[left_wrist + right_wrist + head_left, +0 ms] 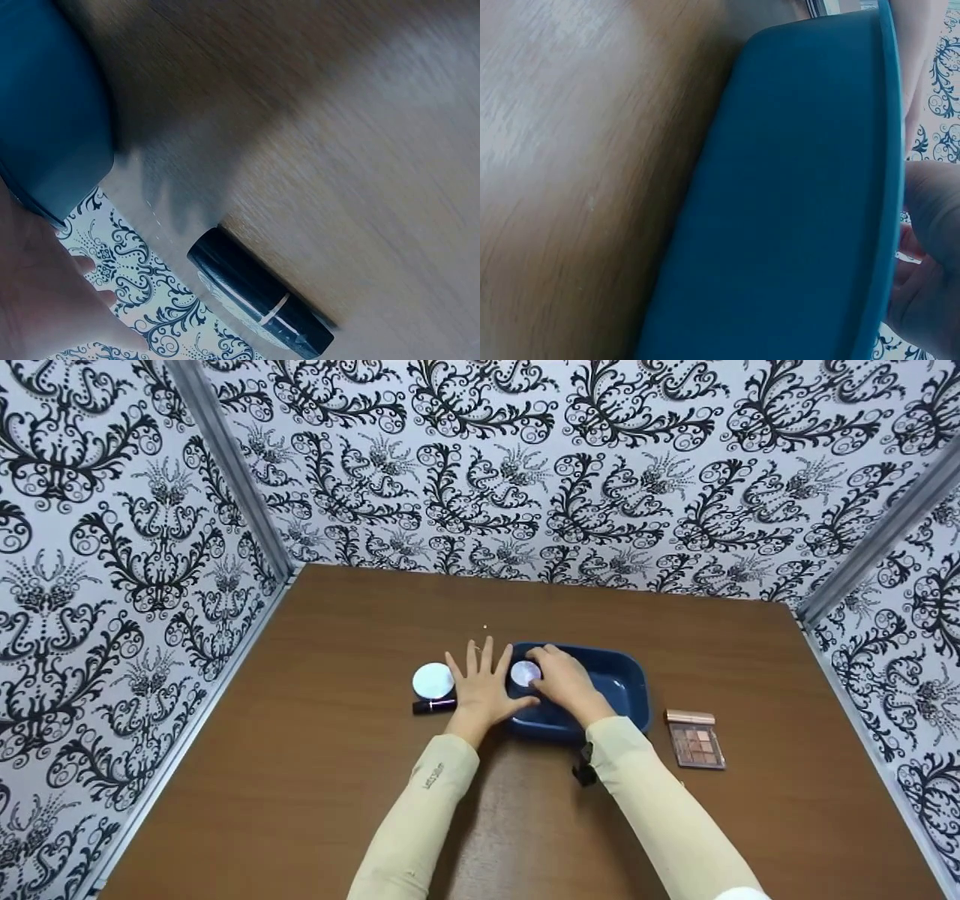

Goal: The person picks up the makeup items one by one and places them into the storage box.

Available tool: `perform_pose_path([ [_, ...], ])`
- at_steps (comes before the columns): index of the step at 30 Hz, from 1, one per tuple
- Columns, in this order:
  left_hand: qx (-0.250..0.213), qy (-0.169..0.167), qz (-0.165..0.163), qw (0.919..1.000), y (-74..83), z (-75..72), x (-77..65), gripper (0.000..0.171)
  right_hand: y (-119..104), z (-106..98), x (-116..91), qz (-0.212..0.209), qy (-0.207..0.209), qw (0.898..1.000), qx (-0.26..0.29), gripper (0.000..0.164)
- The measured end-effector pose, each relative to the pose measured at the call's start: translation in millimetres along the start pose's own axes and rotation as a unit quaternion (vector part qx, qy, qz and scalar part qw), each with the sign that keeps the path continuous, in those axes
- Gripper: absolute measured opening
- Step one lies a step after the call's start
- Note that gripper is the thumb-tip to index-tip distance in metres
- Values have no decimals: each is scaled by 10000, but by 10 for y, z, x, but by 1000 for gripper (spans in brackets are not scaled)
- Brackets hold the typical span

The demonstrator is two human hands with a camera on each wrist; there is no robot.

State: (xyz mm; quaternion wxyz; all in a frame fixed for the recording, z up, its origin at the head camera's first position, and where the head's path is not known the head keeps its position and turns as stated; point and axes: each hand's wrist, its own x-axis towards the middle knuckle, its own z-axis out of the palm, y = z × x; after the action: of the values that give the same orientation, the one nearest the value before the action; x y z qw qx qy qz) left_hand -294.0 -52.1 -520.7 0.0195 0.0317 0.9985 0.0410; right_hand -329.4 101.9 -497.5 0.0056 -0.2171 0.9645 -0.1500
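A dark blue rectangular basin (628, 690) stands on the table, its outer wall (780, 187) filling much of the right wrist view. Over its left part my right hand (566, 681) grips a small round item with a pale, shiny top (525, 673), thumb and fingers around its edge. My left hand (482, 694) is spread wide with straight fingers at the basin's left side, holding nothing. Just left of that hand lie a white round disc (433, 681) and a dark lipstick-like tube (433, 706). The same tube (255, 289) shows close up in the left wrist view.
Right of the basin lies an eyeshadow palette (697, 745), with a rose-gold tube (690, 717) along its far edge. Patterned walls (510, 472) enclose the brown table (300, 780) at the back and both sides.
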Motion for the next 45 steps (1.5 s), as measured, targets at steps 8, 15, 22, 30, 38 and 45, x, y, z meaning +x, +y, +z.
perform_pose_path([
  [8, 79, -57, -13, 10000, 1, -12, -11, 109, 8, -83, -32, 187, -17, 9998, 25, 48],
  [15, 94, 27, 6, 10000, -13, -10, 0, 110, 35, -159, -60, 216, 34, 9998, 31, 48],
  [22, 153, 10, 18, 9999, -5, -28, -4, 109, 74, -228, -127, 207, 71, 9996, 186, 48],
  [30, 152, -2, 11, 9999, -4, -19, 3, 108, 120, -300, -226, 94, 186, 9996, 187, 48],
  [38, 199, -69, -14, 9998, 0, -13, 12, 111, 156, -375, -350, 58, 279, 9995, 147, 49],
  [45, 161, -82, 5, 9998, 3, 5, 13, 111, 197, -409, -504, 120, 338, 9993, 127, 51],
])
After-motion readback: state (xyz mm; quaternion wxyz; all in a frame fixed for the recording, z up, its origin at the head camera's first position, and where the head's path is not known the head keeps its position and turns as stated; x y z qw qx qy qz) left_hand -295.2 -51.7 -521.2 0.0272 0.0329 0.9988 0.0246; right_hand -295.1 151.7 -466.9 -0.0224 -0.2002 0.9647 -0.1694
